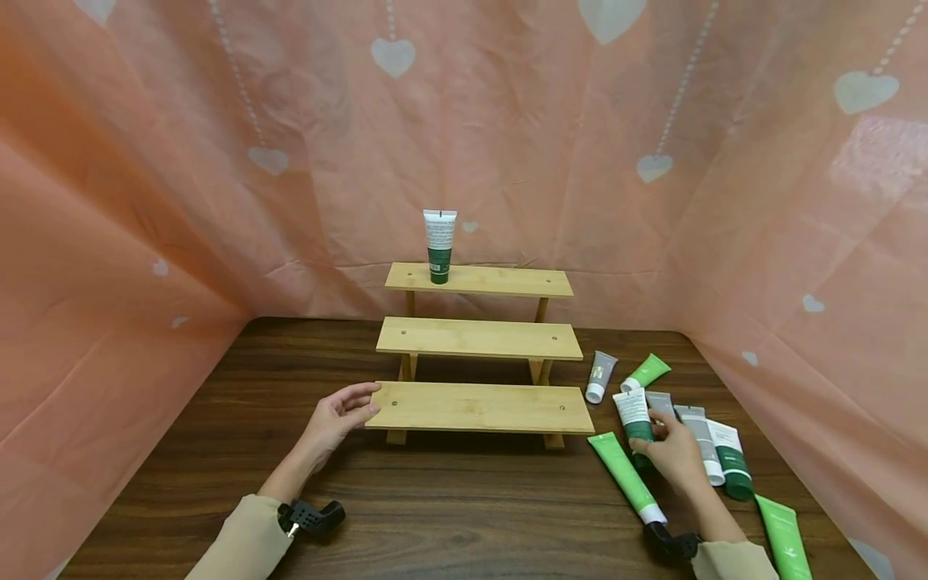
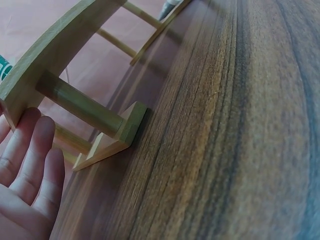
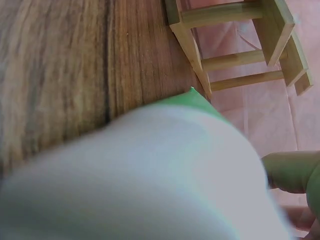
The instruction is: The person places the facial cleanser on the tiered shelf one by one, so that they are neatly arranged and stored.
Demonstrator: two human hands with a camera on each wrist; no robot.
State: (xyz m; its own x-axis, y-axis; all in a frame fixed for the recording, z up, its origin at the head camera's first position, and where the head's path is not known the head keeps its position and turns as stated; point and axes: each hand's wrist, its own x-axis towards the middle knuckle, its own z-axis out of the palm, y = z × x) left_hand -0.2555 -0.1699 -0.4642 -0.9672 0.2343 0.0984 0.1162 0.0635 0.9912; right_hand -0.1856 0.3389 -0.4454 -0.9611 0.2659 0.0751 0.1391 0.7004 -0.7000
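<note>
Grn tube [image 1: 626,477] btwn R hand [image 1: 677,457], gripping wht/grn tube [image 1: 634,414] nr others [image 1: 729,453], & rack [image 1: 482,406] L hand [image 1: 330,425] holds.

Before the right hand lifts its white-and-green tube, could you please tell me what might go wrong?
1. The right hand grips the white-and-green tube close among others, so lifting it might drag the grey tube beside it.
2. The left hand holds the bottom shelf at its left end; a jolt there could topple the standing tube on the top shelf.
</note>
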